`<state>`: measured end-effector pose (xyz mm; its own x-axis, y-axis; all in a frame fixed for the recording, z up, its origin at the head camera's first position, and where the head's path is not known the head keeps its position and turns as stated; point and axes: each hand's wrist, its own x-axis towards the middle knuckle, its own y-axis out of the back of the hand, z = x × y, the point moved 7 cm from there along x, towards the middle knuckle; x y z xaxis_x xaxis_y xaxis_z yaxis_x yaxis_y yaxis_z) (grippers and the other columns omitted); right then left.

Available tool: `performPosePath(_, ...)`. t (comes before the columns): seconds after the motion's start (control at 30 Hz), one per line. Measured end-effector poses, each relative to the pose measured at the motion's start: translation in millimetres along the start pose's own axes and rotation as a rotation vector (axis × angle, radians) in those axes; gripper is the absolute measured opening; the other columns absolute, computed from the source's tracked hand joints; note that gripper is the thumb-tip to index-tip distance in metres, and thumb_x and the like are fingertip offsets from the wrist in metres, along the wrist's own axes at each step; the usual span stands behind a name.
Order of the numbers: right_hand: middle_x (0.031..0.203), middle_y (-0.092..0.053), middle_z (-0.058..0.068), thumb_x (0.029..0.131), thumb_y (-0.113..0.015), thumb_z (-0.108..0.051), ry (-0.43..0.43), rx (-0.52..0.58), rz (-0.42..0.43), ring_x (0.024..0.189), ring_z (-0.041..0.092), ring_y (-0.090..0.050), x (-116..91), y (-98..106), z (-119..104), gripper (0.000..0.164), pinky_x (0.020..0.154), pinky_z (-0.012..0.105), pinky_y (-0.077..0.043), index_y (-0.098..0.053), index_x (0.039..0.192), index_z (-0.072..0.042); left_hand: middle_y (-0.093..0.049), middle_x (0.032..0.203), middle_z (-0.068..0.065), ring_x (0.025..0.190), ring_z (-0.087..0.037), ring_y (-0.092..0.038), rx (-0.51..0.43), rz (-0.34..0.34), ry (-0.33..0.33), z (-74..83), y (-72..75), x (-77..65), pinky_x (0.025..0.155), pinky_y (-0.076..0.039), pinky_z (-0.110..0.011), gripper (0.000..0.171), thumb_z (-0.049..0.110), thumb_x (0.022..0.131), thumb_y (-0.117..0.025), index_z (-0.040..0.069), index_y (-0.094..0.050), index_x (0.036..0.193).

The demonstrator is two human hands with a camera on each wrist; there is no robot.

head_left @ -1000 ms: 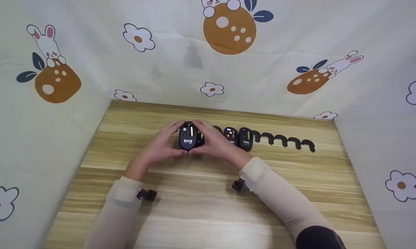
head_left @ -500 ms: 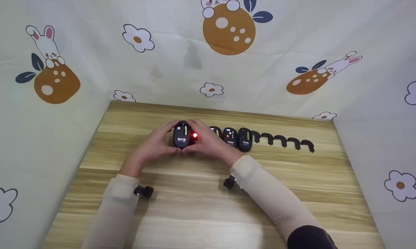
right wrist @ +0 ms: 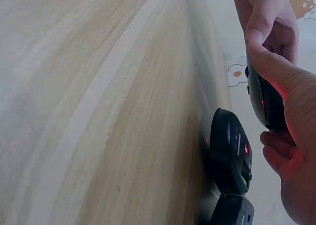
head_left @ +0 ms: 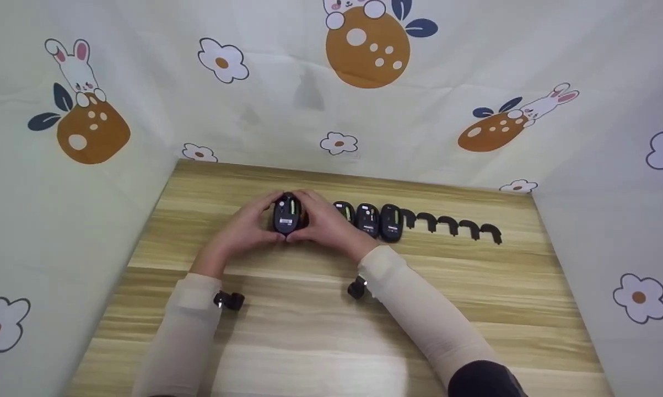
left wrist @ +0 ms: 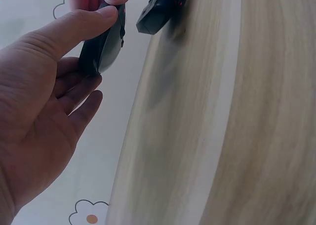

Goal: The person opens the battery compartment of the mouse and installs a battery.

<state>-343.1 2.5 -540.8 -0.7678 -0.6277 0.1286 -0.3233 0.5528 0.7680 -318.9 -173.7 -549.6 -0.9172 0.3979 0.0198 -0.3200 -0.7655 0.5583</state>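
A black computer mouse (head_left: 286,215) is held between both hands, underside facing up, with a battery showing in its uncovered slot. My left hand (head_left: 247,225) grips its left side, thumb at the near end and fingers at the far end. My right hand (head_left: 331,225) grips the opposite side in the same way, and both thumbs meet at the near end. In the left wrist view the mouse (left wrist: 94,54) is off the table, its top shell turned towards the table. The right wrist view shows the mouse (right wrist: 269,99) clear of the other mice too.
To the right, more upturned black mice (head_left: 367,219) lie in a row, partly behind my right hand; one mouse (right wrist: 229,153) glows red. Several black hook-shaped covers (head_left: 448,224) continue the row. A patterned cloth wall (head_left: 265,116) rises behind the wooden table (head_left: 309,342).
Both hands have moved left with the mouse, uncovering more of a mouse in the row. A red light seen beside the right hand half a second ago is now hidden in the head view.
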Motion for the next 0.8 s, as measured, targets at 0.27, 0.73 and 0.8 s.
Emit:
performPosePath(0.27,0.158,-0.057,0.010,0.080,-0.101,-0.042,0.029,-0.042,-0.007,0.146,0.024,-0.052,5.0,-6.0,3.6,0.106,0.127,0.035,-0.038,-0.048,0.164,-0.007,-0.040,0.174,-0.018,0.159,-0.042,-0.038,-0.007,-0.004,0.000,-4.6,-0.9,0.2,0.132,-0.029,-0.060,0.105,0.008,0.084,-0.095,0.008,-0.037,0.171)
performPosePath(0.73,0.152,-0.061,0.008,0.078,-0.102,-0.043,0.008,-0.107,-0.044,0.141,0.026,-0.057,9.9,-9.4,7.0,0.100,0.125,0.038,-0.043,-0.054,0.159,-0.008,-0.038,0.175,-0.017,0.158,-0.045,-0.039,-0.004,-0.025,0.050,-16.1,-5.6,3.5,0.131,-0.030,-0.062,0.106,0.012,0.084,-0.095,0.011,-0.036,0.173)
performPosePath(0.8,0.152,-0.062,0.008,0.078,-0.102,-0.044,0.001,-0.116,-0.054,0.141,0.026,-0.058,10.3,-9.3,6.8,0.100,0.124,0.039,-0.043,-0.054,0.158,-0.008,-0.039,0.175,-0.017,0.158,-0.046,-0.040,-0.008,-0.026,0.046,-17.3,-6.0,4.4,0.131,-0.031,-0.062,0.105,0.012,0.085,-0.095,0.010,-0.037,0.172)
